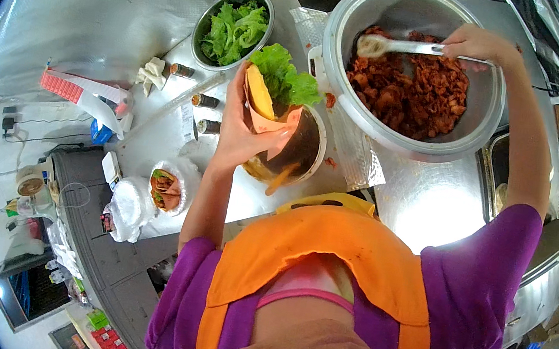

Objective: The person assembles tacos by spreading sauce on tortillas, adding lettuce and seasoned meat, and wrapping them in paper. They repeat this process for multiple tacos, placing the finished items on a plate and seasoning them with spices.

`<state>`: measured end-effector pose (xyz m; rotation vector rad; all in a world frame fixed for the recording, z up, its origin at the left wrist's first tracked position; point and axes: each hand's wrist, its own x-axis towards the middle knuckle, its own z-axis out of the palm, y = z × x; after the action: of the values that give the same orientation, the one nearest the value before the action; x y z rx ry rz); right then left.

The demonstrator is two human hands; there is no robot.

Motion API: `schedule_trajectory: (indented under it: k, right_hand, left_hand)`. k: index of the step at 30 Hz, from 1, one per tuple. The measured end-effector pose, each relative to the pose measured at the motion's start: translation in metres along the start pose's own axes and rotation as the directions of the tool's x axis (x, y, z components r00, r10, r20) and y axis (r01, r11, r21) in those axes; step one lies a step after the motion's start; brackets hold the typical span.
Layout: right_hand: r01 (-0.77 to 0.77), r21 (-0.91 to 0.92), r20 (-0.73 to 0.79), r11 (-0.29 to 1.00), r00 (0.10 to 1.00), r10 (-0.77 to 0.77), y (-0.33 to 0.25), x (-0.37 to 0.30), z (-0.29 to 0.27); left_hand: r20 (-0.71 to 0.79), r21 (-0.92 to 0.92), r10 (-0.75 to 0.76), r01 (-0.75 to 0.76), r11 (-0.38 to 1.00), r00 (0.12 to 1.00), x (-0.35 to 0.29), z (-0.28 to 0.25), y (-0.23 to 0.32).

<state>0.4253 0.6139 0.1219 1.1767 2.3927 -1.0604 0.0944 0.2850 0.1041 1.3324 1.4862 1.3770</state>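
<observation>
My left hand (236,135) grips a sandwich (259,90), its yellowish bread folded round a green lettuce leaf (287,77) and a pink slice. It hovers over a round pot (325,131) of dark brown sauce, from which a light brown handle (282,179) sticks out. Over at the right, my right hand (478,45) closes round the handle of a pale spoon (414,48). The spoon's rounded end, which looks whitish and blurred, is above chopped reddish-brown meat (417,97) inside a large translucent tub (336,64).
A steel bowl (269,20) of lettuce stands behind my left hand. Small dark jars (205,100) line the table's left side. Nearer me, a filled sandwich (165,190) sits in a white foam box (128,208). A metal-rimmed tray (493,174) is at the right.
</observation>
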Motion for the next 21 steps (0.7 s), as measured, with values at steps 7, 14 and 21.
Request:
schedule_trajectory:
  k: [7, 14, 21]
  right_hand:
    - [0.101, 0.009, 0.003, 0.995, 0.995, -0.101, -0.004, 0.004, 0.015]
    - [0.172, 0.111, -0.078, 0.979, 0.983, -0.164, 0.008, -0.021, 0.025]
    - [0.291, 0.138, -0.251, 0.947, 0.935, -0.250, 0.023, -0.099, -0.001]
  left_hand:
    - [0.045, 0.002, -0.006, 0.006, 1.000, 0.999, 0.018, 0.009, -0.003]
    - [0.083, -0.036, 0.042, -0.039, 0.999, 0.996, 0.040, 0.027, -0.016]
    - [0.063, -0.005, 0.050, -0.049, 0.999, 0.997, 0.052, 0.039, -0.016]
